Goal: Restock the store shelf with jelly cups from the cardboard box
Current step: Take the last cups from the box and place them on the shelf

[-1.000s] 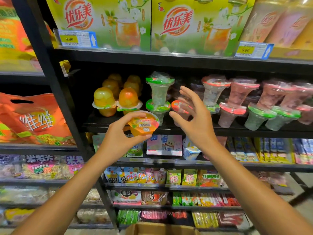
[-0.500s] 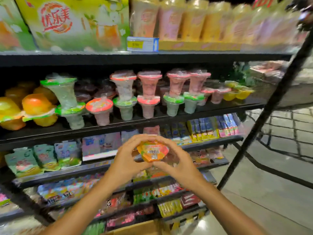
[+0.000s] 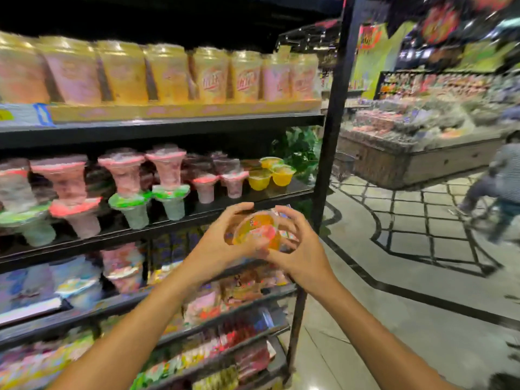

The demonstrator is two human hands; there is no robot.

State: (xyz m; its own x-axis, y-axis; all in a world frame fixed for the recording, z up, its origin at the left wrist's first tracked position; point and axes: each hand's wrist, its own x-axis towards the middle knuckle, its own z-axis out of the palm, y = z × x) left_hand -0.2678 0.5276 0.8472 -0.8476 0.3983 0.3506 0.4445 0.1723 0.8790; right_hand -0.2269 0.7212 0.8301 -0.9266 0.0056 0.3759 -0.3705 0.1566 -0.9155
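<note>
Both hands hold one orange jelly cup (image 3: 257,230) in front of the shelf unit. The left hand (image 3: 218,243) curls round the cup from the left, thumb over its upper rim and fingers beneath. The right hand (image 3: 299,250) cups it from the right, fingers bent over the far rim. The cup is tilted, its sealed lid facing up and towards the camera; motion blur hides the label detail.

The likely destination is the small group of yellow cups (image 3: 271,174) at the right end of the middle shelf (image 3: 197,213). That group lies up and slightly right of the held cup, farther back, just beside the black upright post (image 3: 329,142). The right hand is nearer to it. In judgement, the cup must be levelled, lid up, then carried upward and forward over the shelf edge. The pink and green cups (image 3: 168,178) stand left of that spot.
</note>
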